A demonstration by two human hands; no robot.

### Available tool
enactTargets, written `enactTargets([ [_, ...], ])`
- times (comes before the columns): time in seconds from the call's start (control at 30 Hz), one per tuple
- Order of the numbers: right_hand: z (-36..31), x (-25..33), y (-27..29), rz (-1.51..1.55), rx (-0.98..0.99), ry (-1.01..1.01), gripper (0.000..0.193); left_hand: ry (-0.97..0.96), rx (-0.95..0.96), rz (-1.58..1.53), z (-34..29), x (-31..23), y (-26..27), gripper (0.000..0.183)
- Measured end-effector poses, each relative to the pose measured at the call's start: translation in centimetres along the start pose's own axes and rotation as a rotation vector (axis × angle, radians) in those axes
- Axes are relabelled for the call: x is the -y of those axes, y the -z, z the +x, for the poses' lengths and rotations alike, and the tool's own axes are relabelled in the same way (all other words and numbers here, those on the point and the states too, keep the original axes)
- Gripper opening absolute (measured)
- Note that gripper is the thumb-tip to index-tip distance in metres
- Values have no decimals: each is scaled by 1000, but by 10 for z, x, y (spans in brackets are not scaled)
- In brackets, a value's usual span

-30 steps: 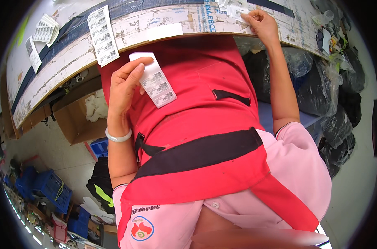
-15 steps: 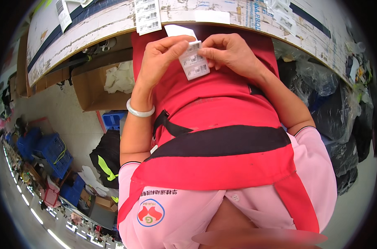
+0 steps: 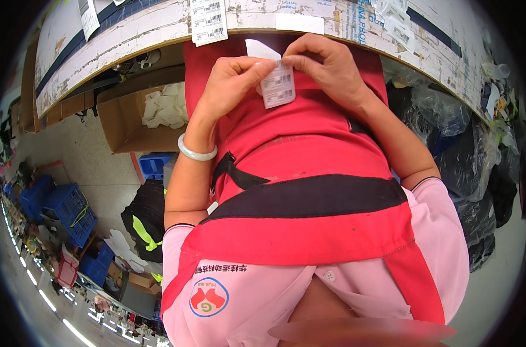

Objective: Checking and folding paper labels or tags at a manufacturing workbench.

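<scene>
Right now both hands meet at one strip of labels [image 3: 279,95], held just in front of the apron [image 3: 309,150] and below the table edge. The left hand [image 3: 234,84] pinches it between thumb and forefinger near its middle, with a blank white end sticking up above the fingers and the printed part hanging below. The right hand [image 3: 326,61] has thumb and fingertip pressed together on the strip's upper right edge, touching or nearly touching the left fingertips; whether a single label's corner is lifting there is too small to tell. The step in hand looks like working a label loose from its backing. The next move seems to call for a firm left pinch and a slow, even pull by the right, so the label comes away flat, without curling or tearing. Beyond the hands, a larger label sheet [image 3: 209,22] hangs slightly over the front edge of the table [image 3: 251,21], with a blank white card [image 3: 300,24] to its right and loose labels [image 3: 403,34] farther right. Lower left stands a cardboard box [image 3: 113,118] holding crumpled white material [image 3: 165,107].
</scene>
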State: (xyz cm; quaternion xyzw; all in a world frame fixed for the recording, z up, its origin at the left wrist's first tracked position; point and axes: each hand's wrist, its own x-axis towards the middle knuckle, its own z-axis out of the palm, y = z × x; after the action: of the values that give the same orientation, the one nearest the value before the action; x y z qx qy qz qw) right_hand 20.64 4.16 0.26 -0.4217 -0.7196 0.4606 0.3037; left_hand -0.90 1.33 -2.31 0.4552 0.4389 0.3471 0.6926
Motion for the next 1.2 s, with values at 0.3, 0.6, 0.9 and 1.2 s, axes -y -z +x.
enactTargets([
  [0.3,39,-16,54,169,-47,-439,17,-44,-101,16,4,4,3,47],
  [0.6,57,-11,57,186,46,-549,14,-67,-120,48,6,11,4,43],
  [0.9,61,-11,56,157,57,-543,15,-74,-130,75,7,16,4,43],
  [1.2,63,-11,58,138,78,-561,15,-83,-127,92,8,15,4,41],
])
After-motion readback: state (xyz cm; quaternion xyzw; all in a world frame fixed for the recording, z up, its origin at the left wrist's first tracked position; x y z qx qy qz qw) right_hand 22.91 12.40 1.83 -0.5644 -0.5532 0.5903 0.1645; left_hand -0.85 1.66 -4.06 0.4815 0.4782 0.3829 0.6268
